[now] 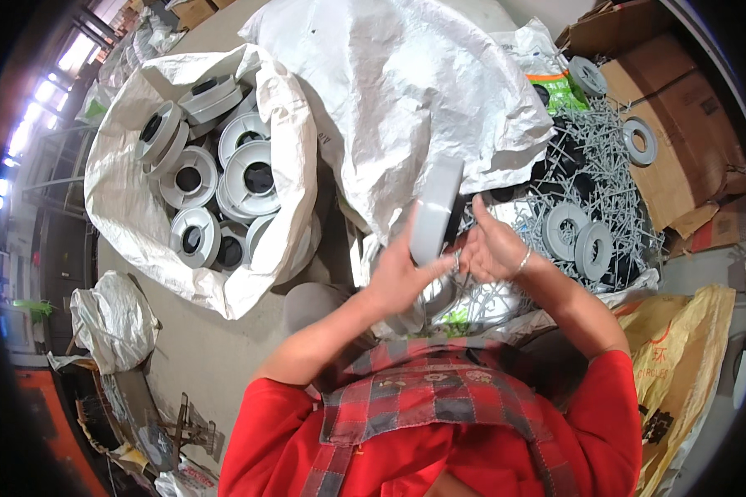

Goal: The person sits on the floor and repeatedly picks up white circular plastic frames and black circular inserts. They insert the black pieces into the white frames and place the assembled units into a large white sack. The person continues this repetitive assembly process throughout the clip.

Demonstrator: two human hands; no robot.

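Note:
My left hand (394,277) grips a grey round plastic part (433,217), seen edge-on and tilted, with a dark side turned to the right. Close to that dark side is my right hand (493,248), its thumb raised apart from the curled fingers. Whether the right fingertips touch the part or a small piece near them cannot be made out. Below and right of the hands lies a pile of thin grey plastic sticks (613,166). Loose grey rings (593,250) rest on the pile.
At left, an open white woven sack (112,178) holds several grey flanged parts with dark centres. A large white sack (389,91) lies ahead. Brown cardboard (680,124) stands at the right, with a yellow sack (688,356) nearer me. A crumpled white bag (116,321) sits at lower left.

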